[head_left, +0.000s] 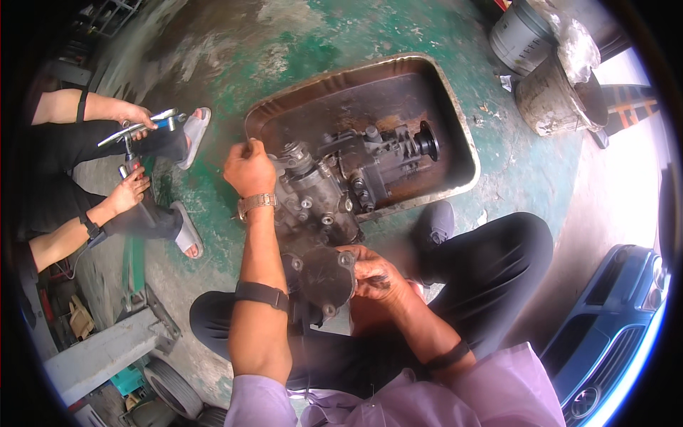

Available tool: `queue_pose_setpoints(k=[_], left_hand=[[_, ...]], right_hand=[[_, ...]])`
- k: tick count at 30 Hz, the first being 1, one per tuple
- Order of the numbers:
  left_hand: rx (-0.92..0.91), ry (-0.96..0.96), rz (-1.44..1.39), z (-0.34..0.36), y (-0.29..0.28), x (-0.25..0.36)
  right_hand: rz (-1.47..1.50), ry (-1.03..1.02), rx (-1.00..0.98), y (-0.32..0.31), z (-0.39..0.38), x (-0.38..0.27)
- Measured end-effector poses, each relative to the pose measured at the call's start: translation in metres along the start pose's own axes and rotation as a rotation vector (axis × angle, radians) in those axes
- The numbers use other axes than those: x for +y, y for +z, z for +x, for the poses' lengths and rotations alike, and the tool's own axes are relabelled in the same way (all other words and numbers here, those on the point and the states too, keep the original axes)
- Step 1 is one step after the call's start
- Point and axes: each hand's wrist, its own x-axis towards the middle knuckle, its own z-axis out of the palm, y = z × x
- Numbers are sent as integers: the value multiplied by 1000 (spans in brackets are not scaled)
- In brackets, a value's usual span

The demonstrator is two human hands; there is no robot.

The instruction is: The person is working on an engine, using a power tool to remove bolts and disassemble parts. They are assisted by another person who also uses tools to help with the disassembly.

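Observation:
A greasy grey metal machine assembly [306, 188] with several ports and fittings lies across the near left rim of a brown metal tray [466, 135]. Its near end shows a dark round flange [324, 281] with bolt lugs, between my knees. My right hand [377, 274] grips this flange by its right lug, thumb and fingers closed and smudged with grease. At the assembly's far left side, my left hand [250, 169] is closed in a fist; whatever its fingers hold is hidden. Inside the tray, a shaft section with a dark round end disc [427, 141] points right.
On the left, another person's hands [135, 188] hold a ratchet wrench [130, 160] and another metal tool. Two buckets [551, 107] stand at the far right. A blue car front [605, 334] is near on the right. A grey metal beam [107, 356] and tyres [173, 388] lie lower left.

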Motion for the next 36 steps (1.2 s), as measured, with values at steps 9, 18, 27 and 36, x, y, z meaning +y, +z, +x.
queue_pose_setpoints(k=[9, 18, 27, 36], left_hand=[[-16, -93, -29, 0, 1, 1], [-5, -151, -57, -2, 0, 4], [-55, -156, -50, -1, -5, 9], [-103, -250, -18, 1, -11, 15]], right_hand=[[48, -89, 60, -14, -6, -4], [298, -550, 86, -17, -5, -42], [246, -962, 829, -54, -10, -82], [12, -917, 1102, -132, -6, -131]])
